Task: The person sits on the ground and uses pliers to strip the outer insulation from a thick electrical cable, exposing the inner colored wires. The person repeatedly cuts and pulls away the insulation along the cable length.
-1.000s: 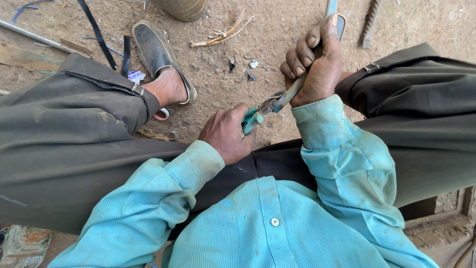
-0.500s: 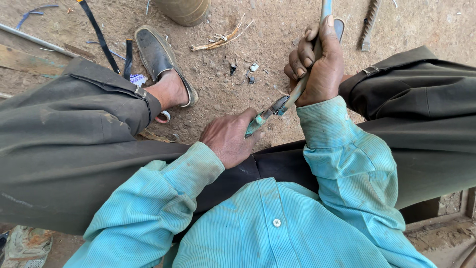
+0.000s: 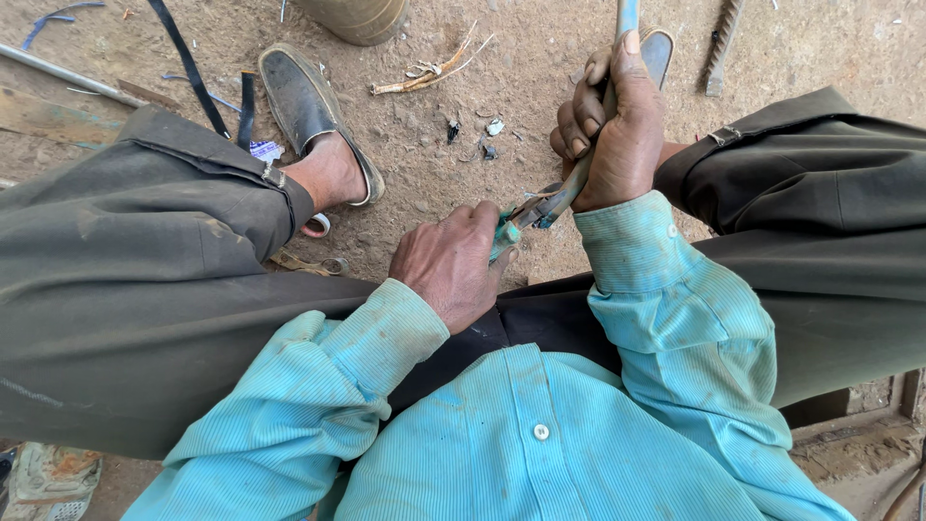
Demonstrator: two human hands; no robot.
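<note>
Right hand (image 3: 617, 125) grip clamped on metal rod (image 3: 590, 159); left hand (image 3: 451, 262) closed — seemingly on pliers (image 3: 511, 227).

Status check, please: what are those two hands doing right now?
Right hand gripping pliers. Left hand pinching a small teal piece at their tip. Nothing in between.

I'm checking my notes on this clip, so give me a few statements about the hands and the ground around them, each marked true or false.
1. The right hand is wrapped around a long thin rod. True.
2. The left hand rests flat on the ground. False: it is raised between the knees, holding a teal-handled tool at the rod's lower end.
3. The person wears a light blue striped shirt. True.
4. Both feet are bare. False: the foot on the left wears a dark shoe.
5. Dry twigs lie on the dirt. True.
</note>
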